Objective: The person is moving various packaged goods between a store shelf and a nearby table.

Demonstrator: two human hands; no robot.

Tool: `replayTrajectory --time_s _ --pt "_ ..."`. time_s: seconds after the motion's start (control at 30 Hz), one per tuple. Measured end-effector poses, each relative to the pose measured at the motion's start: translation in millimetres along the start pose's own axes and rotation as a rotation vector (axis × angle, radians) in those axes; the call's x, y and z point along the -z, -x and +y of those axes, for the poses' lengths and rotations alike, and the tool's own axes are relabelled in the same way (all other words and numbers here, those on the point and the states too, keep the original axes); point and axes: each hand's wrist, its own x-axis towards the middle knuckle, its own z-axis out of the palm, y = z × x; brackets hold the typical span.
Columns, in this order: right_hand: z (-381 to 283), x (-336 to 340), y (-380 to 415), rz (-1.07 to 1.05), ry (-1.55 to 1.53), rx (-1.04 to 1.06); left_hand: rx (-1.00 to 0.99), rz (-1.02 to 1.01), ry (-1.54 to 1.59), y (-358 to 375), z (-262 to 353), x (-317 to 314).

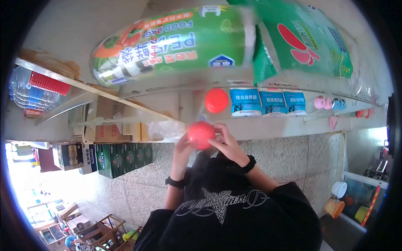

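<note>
A round red lid or container top [202,135] is held between both hands in front of the black shirt. My left hand [183,147] wraps its left side. My right hand [226,144] has its fingers against the right side. What lies under the red top is hidden. Just beyond it, a second red round lid [216,100] stands on the shelf [184,98], left of several blue salt packets [246,101].
A large green food bag roll [176,44] and a green package [305,42] lie on the upper shelf. Cartons [123,157] stand at left, wooden chairs [104,232] at lower left. An orange bucket [334,207] sits at lower right.
</note>
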Motion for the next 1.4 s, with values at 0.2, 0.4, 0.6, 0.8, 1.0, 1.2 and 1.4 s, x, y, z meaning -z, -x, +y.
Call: replayTrajectory --time_s 0.2,0.4,0.6,0.8,1.0,1.2,1.4 --pt "-49.5 16.1 36.3 0.098 -0.055 0.151 -0.157 -0.2 -0.09 9.0 30.4 -21.1" --pt "-85.1 3.7 64.1 0.354 0.237 0.336 -0.443 -0.412 -0.315 3.0 43.7 -26.0" --pt "-69.3 -46.3 91.6 0.593 -0.004 0.154 -0.255 -0.745 -0.211 -22.1 49.8 15.8" --pt "-26.0 -144.7 103.8 0.776 -0.259 0.213 0.22 -0.983 -0.117 -27.6 49.2 81.2" --pt "-31.7 -227.1 118.0 1.013 -0.395 0.131 0.42 -1.04 -0.148 -18.5 45.2 122.9" --pt "-33.5 -260.7 134.1 1.115 -0.415 0.118 0.389 -1.225 -0.22 -14.8 38.6 124.6" --pt "-49.5 -277.3 149.3 1.159 -0.435 0.209 0.586 -1.266 0.052 17.7 50.9 106.7"
